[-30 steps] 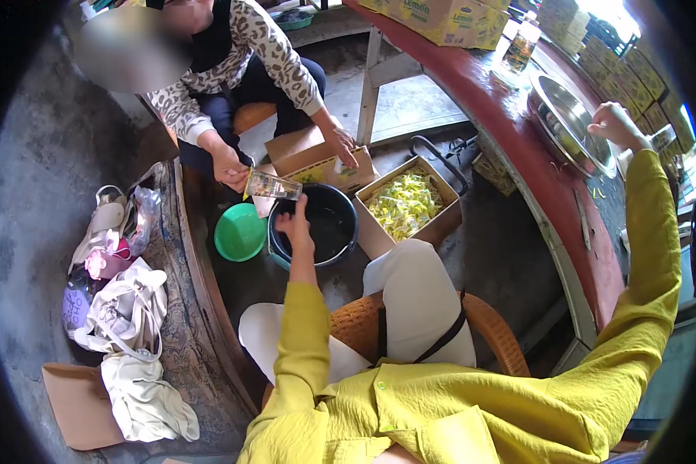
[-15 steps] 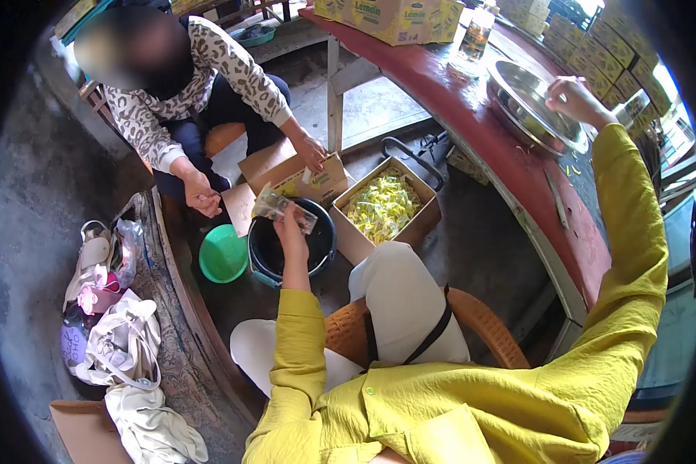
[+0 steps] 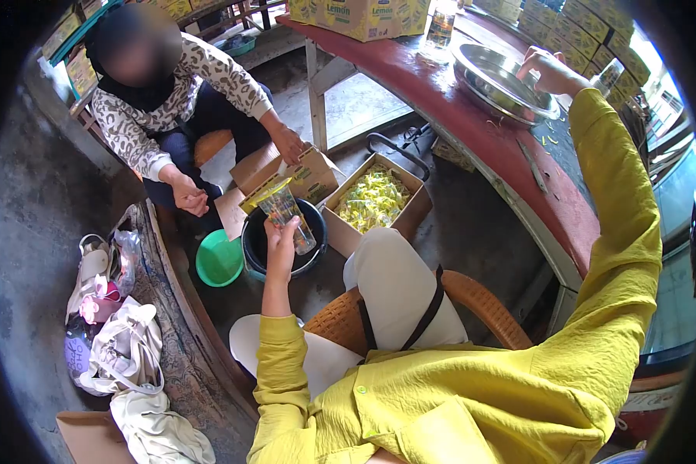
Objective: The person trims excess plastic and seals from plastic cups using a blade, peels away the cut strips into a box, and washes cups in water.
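Note:
My left hand (image 3: pixel 281 238) is wrapped round a clear cup (image 3: pixel 292 216) with a coloured print, held tilted above the dark bucket (image 3: pixel 322 246). Yellow shows at the cup's upper end; whether it belongs to the cup is unclear. At the upper right, my right hand (image 3: pixel 551 71) is over the far side of a shiny metal bowl (image 3: pixel 487 77) on the red table. Its fingers are bent together and point down; anything between them is too small to make out. Yellow shreds (image 3: pixel 551 141) lie beside the bowl, near a knife (image 3: pixel 532 166).
An open carton (image 3: pixel 419 207) of yellow-green wrapped packets stands right of the bucket, a green basin (image 3: pixel 219 259) left. Opposite sits a person (image 3: pixel 209 73), one hand at another carton (image 3: pixel 317 174). A lemon-printed box (image 3: pixel 356 19) and printed glass (image 3: pixel 441 27) stand on the table (image 3: pixel 472 127).
The cup in my left hand has turned more upright and come slightly lower. My right hand has shifted, its fingers now pointing down at the bowl. The view has shifted a little.

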Available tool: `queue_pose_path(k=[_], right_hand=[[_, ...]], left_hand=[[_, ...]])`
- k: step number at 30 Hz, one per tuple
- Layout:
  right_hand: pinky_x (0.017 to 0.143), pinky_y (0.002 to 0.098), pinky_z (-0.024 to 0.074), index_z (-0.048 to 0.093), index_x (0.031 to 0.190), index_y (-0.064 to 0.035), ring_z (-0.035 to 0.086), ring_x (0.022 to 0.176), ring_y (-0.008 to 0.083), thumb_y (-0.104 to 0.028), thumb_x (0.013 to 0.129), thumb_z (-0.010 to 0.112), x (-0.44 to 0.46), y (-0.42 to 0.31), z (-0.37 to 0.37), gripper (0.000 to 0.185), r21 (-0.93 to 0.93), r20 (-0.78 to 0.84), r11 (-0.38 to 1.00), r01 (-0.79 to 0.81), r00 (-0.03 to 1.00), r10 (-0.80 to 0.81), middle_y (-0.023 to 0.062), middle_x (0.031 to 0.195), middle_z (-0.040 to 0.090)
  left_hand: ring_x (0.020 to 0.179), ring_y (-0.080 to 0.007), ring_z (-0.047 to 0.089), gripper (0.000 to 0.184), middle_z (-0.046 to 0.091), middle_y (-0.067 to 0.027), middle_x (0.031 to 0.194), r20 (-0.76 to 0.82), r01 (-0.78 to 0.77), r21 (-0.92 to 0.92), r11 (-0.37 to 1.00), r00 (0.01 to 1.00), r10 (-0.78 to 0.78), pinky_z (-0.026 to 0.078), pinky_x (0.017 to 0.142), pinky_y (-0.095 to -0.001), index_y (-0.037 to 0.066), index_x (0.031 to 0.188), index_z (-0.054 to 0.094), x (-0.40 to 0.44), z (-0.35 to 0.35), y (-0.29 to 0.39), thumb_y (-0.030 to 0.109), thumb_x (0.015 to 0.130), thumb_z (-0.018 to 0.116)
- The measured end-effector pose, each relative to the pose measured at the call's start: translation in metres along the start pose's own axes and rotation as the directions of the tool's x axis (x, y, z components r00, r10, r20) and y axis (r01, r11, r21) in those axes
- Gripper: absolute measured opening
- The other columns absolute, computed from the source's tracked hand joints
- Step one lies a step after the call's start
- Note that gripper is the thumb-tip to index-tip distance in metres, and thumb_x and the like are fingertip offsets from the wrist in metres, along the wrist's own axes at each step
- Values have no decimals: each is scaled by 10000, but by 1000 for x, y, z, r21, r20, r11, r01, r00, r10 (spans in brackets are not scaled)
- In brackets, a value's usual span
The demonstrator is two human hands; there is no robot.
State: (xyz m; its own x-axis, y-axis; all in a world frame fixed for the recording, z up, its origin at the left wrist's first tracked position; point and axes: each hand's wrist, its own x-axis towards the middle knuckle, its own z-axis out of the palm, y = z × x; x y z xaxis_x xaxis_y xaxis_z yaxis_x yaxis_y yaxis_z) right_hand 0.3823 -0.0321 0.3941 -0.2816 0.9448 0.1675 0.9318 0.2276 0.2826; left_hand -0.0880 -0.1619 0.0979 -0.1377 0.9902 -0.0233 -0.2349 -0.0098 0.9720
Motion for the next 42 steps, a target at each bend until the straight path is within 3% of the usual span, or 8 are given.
queue_pose_path(k=[15,24,28,32,35,38,39,42], right_hand=[[688,337,241,644,897,-161,439,914,139,-154,589,681,4,-2,16,310,-246,142,965,-88,982,126,-4,929,484],[658,347,246,631,652,-155,467,835,151,-126,516,663,5,2,16,143,-24,99,985,-172,980,173,-15,794,513],[660,340,234,607,611,-147,472,818,140,-145,501,648,-5,22,48,117,-1,-295,998,62,954,-59,-19,757,519],[678,342,219,588,581,-143,474,837,129,-150,493,657,2,2,26,112,-143,-22,971,-193,981,192,-36,780,524],[729,352,235,642,778,-151,478,928,160,-214,547,675,-3,-29,-6,242,-282,218,913,-296,907,361,23,955,564],[827,414,252,568,1089,-145,447,1068,231,-340,636,658,-19,-10,16,501,-221,-100,955,-196,979,178,127,1175,497],[908,494,217,402,1274,-189,380,1169,288,-411,717,593,-13,-14,9,630,-201,30,907,-369,924,382,179,1302,372],[915,569,179,399,1275,-197,338,1206,294,-430,760,550,-11,41,33,585,-159,-148,898,-411,909,390,162,1303,376]], left_hand=[[893,-106,492,281,515,-38,966,61,-54,-1,999,997,54,379,813,-257,75,1063,379,-13,12,19,142,831,524],[892,-112,510,296,524,-44,971,77,-63,-15,998,995,64,385,818,-258,64,1099,377,-19,11,22,112,836,505],[894,-118,518,309,527,-50,981,82,-73,-14,997,994,74,392,821,-263,58,1112,377,-20,10,24,110,836,503],[922,-147,533,362,562,-93,1021,76,-114,29,993,991,111,408,831,-292,62,1176,386,-20,7,21,144,839,490],[927,-148,535,359,562,-95,1020,83,-139,39,990,987,135,414,827,-291,61,1176,384,-20,8,22,137,840,487],[925,-150,538,366,563,-97,1019,89,-127,32,991,988,123,418,823,-289,58,1179,378,-22,9,25,140,839,487],[916,-138,531,361,550,-81,1009,93,-115,14,993,989,113,412,824,-278,55,1170,373,-23,11,28,124,836,491],[903,-116,516,354,528,-50,989,104,-91,-4,996,990,91,397,825,-255,47,1153,365,-25,12,36,90,828,499]])
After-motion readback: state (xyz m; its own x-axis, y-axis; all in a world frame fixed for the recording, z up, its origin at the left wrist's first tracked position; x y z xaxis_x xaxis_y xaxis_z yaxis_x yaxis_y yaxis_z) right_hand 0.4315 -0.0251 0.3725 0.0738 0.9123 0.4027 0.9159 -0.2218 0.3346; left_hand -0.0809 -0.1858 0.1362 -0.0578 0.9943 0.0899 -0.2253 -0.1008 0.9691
